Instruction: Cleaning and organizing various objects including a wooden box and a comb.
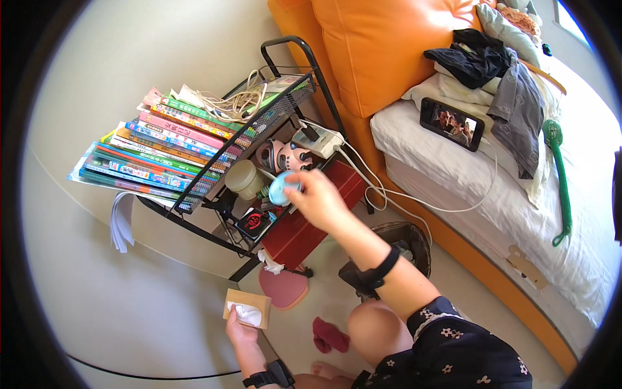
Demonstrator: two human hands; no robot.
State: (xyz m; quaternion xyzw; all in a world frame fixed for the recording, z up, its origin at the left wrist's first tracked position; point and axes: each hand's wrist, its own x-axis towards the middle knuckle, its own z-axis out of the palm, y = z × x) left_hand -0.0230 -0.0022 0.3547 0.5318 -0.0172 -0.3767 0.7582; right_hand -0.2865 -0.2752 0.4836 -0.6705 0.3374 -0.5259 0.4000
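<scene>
My right hand (316, 202) reaches over the middle shelf of a black metal rolling cart (182, 197) and grips a light blue round object (281, 188), whose exact kind I cannot tell. Close by on that shelf stand a jar with a pale lid (241, 177) and a dark box with a red design (253, 221). Behind the fingers lies a pink device with dark parts (277, 155). Lower down, near the wall, my left hand (241, 333) holds a tan tissue pack (262, 304) with a white tissue (248, 315) showing at its opening.
Books (165, 141) and a coiled cable (243, 99) fill the cart's top. White cords run from a power strip (318, 138) to a phone (452, 124) on the bed (427, 165). Below are a red drawer box (301, 233), a waste bin (420, 243) and a crimson cloth (330, 335).
</scene>
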